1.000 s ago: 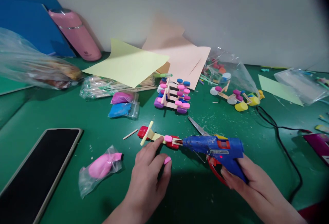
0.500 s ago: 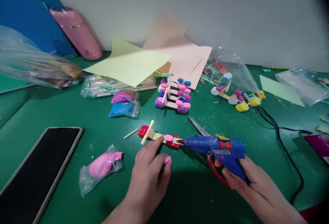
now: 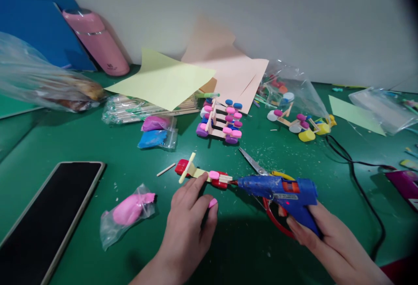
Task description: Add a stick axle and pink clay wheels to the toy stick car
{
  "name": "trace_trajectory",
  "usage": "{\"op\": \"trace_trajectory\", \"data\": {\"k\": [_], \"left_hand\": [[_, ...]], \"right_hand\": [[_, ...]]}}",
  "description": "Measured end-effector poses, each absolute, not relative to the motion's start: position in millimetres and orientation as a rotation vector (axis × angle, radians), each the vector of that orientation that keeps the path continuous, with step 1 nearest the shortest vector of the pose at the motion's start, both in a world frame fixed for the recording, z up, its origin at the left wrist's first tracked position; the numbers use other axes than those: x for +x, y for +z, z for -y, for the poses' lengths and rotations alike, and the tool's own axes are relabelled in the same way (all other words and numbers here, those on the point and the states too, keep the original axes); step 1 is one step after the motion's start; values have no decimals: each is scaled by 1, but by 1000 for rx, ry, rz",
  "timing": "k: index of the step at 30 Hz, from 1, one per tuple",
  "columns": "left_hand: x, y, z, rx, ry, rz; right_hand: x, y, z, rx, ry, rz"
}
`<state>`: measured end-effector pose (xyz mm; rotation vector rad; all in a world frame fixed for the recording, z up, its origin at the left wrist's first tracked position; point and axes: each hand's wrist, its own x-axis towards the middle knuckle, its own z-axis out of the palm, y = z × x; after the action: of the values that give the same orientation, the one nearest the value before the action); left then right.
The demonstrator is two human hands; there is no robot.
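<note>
My left hand (image 3: pixel 192 222) rests an index fingertip on a small toy car (image 3: pixel 199 173) of pale yellow strips with red wheels. Pinched between the thumb and other fingers of that hand is a small pink clay piece (image 3: pixel 213 203). A similar pink piece (image 3: pixel 214 174) sits on the car near its right wheel. In my right hand (image 3: pixel 321 228) is a blue hot glue gun (image 3: pixel 277 189), its fingers wrapped around the handle. The gun's nozzle points left, close to the car's right end. Scissors (image 3: pixel 253 161) with red and yellow handles lie partly hidden under the gun.
A phone (image 3: pixel 48 219) and bagged pink clay (image 3: pixel 129 211) lie at left. Behind stand finished clay-wheeled cars (image 3: pixel 220 121), more cars (image 3: pixel 298 126) at right, bagged sticks (image 3: pixel 140 108) and paper sheets (image 3: pixel 163 78). A black cord (image 3: pixel 362 189) runs along the right. A pink bottle (image 3: pixel 98 43) leans against the wall.
My right hand has drawn the glue gun slightly right and down, so the white stick ends on the car show more plainly. My left hand has stayed in place.
</note>
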<state>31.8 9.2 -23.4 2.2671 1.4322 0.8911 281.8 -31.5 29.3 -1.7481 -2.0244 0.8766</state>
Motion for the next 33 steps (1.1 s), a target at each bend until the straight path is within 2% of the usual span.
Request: {"op": "trace_trajectory", "data": {"k": [6,14,25,33], "left_hand": [[32,-23,-9,2260,903,-1442],[31,-24,-7,2263,905,-1435],[32,-24,-8,2270,890,-1433],[31,-22,-7,2262,888,-1433]], "right_hand": [[283,29,31,-1891,905,1933],[282,29,30,-1866,892,1962],[276,21,25,-1789,1058,1963],[275,29,30,-1780,945,1954]]}}
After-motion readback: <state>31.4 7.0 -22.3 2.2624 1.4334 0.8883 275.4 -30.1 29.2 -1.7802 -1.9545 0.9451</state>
